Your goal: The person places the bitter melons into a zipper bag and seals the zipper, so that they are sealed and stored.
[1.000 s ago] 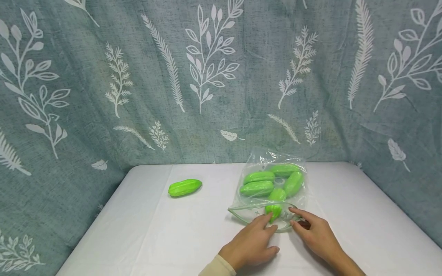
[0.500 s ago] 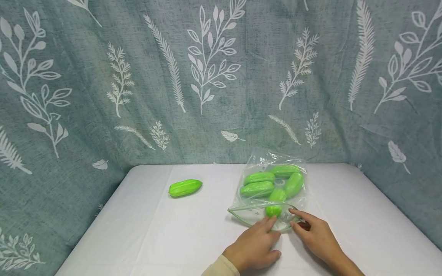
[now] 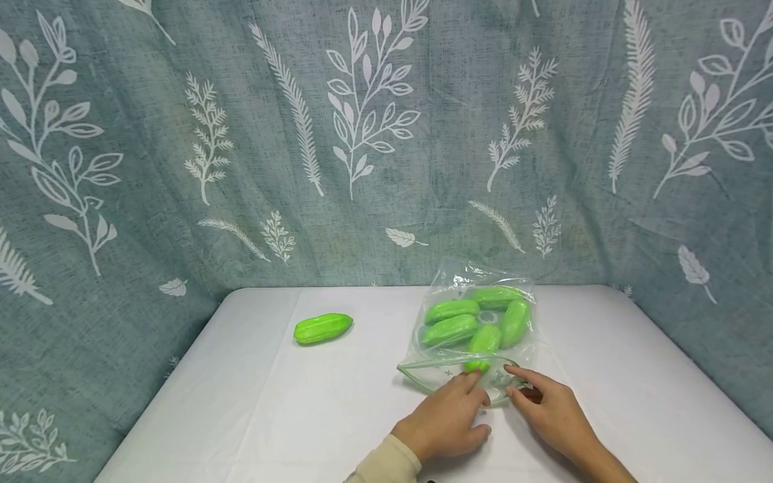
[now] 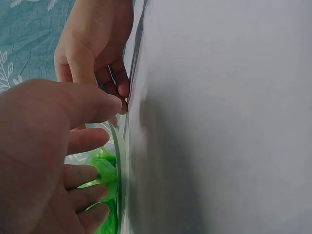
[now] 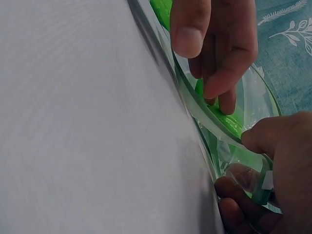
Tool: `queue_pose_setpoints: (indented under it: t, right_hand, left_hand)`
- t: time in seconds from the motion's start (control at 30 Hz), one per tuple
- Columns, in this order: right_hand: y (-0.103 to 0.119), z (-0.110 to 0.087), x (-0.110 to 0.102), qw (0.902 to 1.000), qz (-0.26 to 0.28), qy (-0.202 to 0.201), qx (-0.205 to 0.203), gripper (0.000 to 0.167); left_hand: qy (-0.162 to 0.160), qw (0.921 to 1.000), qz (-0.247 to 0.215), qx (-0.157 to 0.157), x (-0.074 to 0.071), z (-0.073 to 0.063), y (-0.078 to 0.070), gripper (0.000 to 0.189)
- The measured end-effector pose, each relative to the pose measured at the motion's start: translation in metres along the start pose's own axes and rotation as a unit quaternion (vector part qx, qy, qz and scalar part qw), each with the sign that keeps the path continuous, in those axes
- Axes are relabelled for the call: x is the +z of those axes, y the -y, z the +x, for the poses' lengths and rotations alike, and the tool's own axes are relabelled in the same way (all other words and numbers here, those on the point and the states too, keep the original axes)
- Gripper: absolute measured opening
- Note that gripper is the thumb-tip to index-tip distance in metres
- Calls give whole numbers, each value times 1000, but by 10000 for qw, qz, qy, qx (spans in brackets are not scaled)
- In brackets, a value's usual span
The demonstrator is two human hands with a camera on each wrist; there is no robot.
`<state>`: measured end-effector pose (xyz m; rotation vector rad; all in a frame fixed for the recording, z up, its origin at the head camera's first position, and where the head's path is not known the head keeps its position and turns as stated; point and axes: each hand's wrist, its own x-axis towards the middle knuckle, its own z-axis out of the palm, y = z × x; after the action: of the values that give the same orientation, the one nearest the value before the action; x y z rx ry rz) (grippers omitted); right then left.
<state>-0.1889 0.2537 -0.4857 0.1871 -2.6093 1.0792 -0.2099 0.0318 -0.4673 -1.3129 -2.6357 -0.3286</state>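
Observation:
A clear zip bag [image 3: 433, 371] with a pale green rim lies on the table, its mouth toward me. Several bright green cucumbers [image 3: 451, 329] are inside it. One more cucumber [image 3: 484, 341] lies lengthwise at the mouth, mostly within the bag. My left hand [image 3: 449, 419] reaches in at the opening, its extended fingertips against this cucumber's near end. At the mouth's right side, my right hand [image 3: 552, 409] pinches the rim between thumb and fingers; the right wrist view shows the thumb [image 5: 261, 136] on the green strip.
A loose cucumber [image 3: 323, 329] lies on the white-covered table [image 3: 302, 416], left of the bag. Behind the table hangs a blue-green curtain [image 3: 266, 168] with white leaf prints.
The cucumber at the mouth has slid farther into the bag, with my left fingers following forward. The left-front cucumber inside has tilted slightly. My right hand keeps its place on the rim.

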Motion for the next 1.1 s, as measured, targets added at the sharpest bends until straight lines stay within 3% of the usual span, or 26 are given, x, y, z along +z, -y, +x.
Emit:
queue_pose_setpoints:
  t: [0.6,0.83,1.1]
  right_hand:
    - [-2,-1,0,10000,-27,-27,-52,39]
    - [1,0,0,9999,48,-37,-99,39]
    - [3,0,0,9999,-30,73,133,40]
  left_hand:
    - [68,9998,-152,-124,3,8,5,35]
    - [-55,9992,-320,242,-5,-6,8,30]
    - [-710,9949,-357,620,-22,-24,20,20]
